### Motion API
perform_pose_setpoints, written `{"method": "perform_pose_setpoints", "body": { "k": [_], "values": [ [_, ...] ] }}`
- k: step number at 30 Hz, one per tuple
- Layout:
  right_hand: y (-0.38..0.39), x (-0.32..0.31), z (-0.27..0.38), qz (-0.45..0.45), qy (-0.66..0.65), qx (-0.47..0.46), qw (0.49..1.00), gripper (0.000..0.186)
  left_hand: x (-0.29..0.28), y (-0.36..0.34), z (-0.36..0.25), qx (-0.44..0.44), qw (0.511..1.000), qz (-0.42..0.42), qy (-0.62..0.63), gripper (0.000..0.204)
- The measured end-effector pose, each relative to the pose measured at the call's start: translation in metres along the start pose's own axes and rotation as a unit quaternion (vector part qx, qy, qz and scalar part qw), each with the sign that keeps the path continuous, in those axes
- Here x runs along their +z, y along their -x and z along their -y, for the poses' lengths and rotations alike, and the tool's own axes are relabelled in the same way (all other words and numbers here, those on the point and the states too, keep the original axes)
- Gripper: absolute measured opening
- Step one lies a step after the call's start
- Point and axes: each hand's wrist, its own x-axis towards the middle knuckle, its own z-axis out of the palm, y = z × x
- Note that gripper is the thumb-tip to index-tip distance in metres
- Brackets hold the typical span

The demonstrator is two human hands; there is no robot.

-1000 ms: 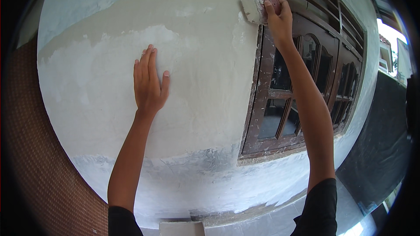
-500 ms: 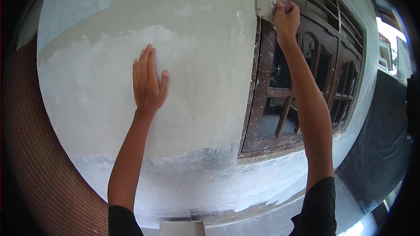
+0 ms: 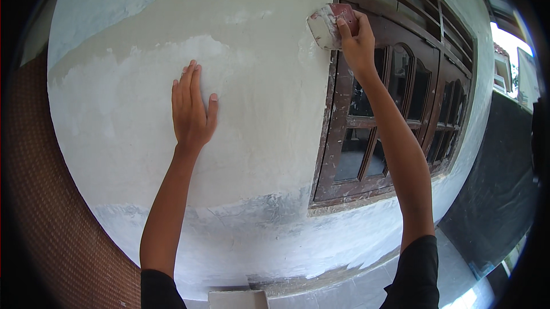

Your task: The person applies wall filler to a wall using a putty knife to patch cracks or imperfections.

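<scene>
My left hand (image 3: pixel 193 108) lies flat against the plastered wall (image 3: pixel 258 126), fingers stretched upward and thumb apart. Higher up on the right, my right hand (image 3: pixel 359 42) grips a putty knife (image 3: pixel 326 28) by its red handle, thumb on the near face. White filler is smeared over the handle's lower part. The wide pale blade points left over the wall, just beside the window frame's upper left edge. Whether the whole blade edge touches the wall I cannot tell. Patches of lighter and greyer plaster mark the wall around both hands.
A dark brown wooden window (image 3: pixel 395 108) with glass panes and paint specks fills the right side, slatted vents above it. Woven brown matting (image 3: pixel 51 194) stands at the left. Dark sheeting (image 3: pixel 487 183) hangs at the far right. A pale box-like block (image 3: pixel 238 299) sits low in front.
My right hand has moved the putty knife down and left, off the window frame's edge onto the wall, and the blade has tilted. My left hand stays in place.
</scene>
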Motion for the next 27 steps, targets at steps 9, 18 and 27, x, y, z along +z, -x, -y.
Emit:
{"method": "perform_pose_setpoints", "body": {
  "k": [9, 18, 27],
  "values": [
    [0.015, -0.001, -0.014, 0.018, -0.139, 0.044, 0.989, 0.029, 0.0, 0.0, -0.001, 0.005, 1.0, -0.004, -0.005, 0.062],
    [0.029, -0.01, -0.016, -0.081, -0.174, 0.165, 0.967, 0.031, -0.001, -0.001, -0.003, -0.001, 1.0, 0.0, -0.011, 0.062],
    [0.051, -0.02, -0.03, -0.07, -0.135, 0.166, 0.974, 0.03, 0.001, 0.0, -0.002, -0.002, 1.0, 0.0, 0.008, 0.06]
  ]
}}
